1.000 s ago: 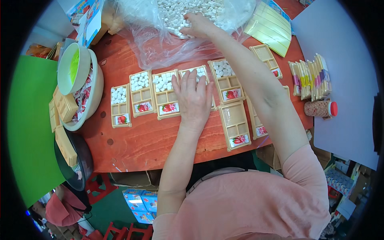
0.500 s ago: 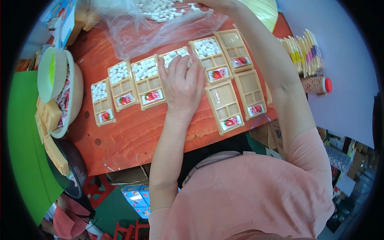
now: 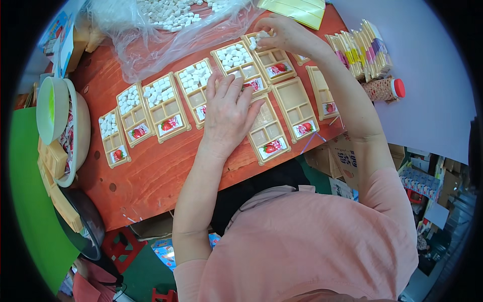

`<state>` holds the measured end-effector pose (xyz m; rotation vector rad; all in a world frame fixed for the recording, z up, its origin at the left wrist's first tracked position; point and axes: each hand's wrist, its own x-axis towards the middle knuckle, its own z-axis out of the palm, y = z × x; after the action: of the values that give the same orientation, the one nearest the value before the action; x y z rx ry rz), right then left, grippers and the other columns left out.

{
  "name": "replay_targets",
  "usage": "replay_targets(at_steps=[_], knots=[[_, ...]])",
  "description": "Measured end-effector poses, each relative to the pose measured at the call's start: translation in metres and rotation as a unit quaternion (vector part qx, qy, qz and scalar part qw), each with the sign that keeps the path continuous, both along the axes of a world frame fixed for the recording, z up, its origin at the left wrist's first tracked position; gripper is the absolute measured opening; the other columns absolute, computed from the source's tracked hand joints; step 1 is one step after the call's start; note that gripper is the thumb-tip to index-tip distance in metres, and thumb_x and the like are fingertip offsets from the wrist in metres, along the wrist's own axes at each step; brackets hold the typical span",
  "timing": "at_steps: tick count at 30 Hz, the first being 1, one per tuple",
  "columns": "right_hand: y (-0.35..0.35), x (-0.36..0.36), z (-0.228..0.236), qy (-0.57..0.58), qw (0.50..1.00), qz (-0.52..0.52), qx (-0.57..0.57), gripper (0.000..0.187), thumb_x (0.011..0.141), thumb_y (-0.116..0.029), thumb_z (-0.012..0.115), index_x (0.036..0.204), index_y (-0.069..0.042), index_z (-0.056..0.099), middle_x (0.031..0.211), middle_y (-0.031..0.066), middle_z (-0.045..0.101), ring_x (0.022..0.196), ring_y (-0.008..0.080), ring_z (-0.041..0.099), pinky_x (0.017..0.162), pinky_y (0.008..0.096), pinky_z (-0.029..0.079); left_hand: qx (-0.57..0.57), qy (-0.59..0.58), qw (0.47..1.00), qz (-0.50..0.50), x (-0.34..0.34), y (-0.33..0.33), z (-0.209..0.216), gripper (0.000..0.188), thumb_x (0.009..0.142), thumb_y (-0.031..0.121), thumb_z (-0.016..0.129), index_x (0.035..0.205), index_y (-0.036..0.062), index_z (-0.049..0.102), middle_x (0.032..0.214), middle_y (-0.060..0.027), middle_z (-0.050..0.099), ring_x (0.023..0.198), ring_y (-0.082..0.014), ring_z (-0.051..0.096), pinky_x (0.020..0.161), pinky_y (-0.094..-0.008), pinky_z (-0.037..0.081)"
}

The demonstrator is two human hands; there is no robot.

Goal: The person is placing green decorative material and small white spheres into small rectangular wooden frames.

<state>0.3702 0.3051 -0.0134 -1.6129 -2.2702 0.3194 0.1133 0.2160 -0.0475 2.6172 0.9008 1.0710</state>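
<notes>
My right hand [image 3: 289, 36] has its fingers curled round small white cubes [image 3: 259, 39] at the large compartment of a beige tray [image 3: 270, 56]. That tray also carries a strawberry-printed packet [image 3: 277, 69]. My left hand [image 3: 225, 111], fingers spread, lies over the trays in the middle and hides parts of them. Beside its fingertips, another beige tray [image 3: 243, 70] has white cubes filling its large compartment. Leftward stand several similar trays with cubes [image 3: 159, 91] and strawberry packets. Toward the near right, a tray [image 3: 293, 100] has a bare large compartment and one packet.
Beyond the trays, a clear plastic bag [image 3: 146, 53] lies by heaped white cubes [image 3: 173, 14]. Nested pale bowls [image 3: 80, 131] with packets sit at the left edge. Bundled sticks [image 3: 359, 53], a red-lidded jar [image 3: 380, 89] and a yellow pack [image 3: 297, 11] are at the right.
My right hand has come from the cube heap back to a tray, with white cubes in its fingers. My left hand has shifted toward trays further right. The whole view has shifted.
</notes>
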Motion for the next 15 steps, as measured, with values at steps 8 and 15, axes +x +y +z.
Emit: replay_targets(at_steps=[8, 15], knots=[[-0.005, 0.014, 0.009, 0.203, 0.963, -0.068, -0.165, 0.025, 0.096, -0.018, 0.067, 0.117, -0.003, 0.066, 0.098, 0.0029, 0.068, 0.086, 0.0101, 0.062, 0.076, 0.0246, 0.052, -0.014, 0.008, 1.0, -0.001, -0.002, -0.001, 0.004, 0.031, 0.082, 0.024, 0.078, 0.101, 0.0012, 0.067, 0.11, -0.0153, 0.062, 0.114, -0.031, 0.058, 0.112, -0.0559, 0.034], [0.01, 0.011, 0.007, 0.11, 0.985, -0.129, -0.032, 0.024, 0.096, -0.018, 0.065, 0.11, 0.0, 0.071, 0.093, 0.0071, 0.072, 0.082, 0.0135, 0.067, 0.076, 0.0289, 0.053, -0.017, 0.015, 1.0, 0.005, -0.003, 0.0, 0.003, 0.031, 0.082, 0.024, 0.078, 0.1, 0.0014, 0.067, 0.109, -0.0145, 0.062, 0.114, -0.0306, 0.058, 0.112, -0.0561, 0.033]])
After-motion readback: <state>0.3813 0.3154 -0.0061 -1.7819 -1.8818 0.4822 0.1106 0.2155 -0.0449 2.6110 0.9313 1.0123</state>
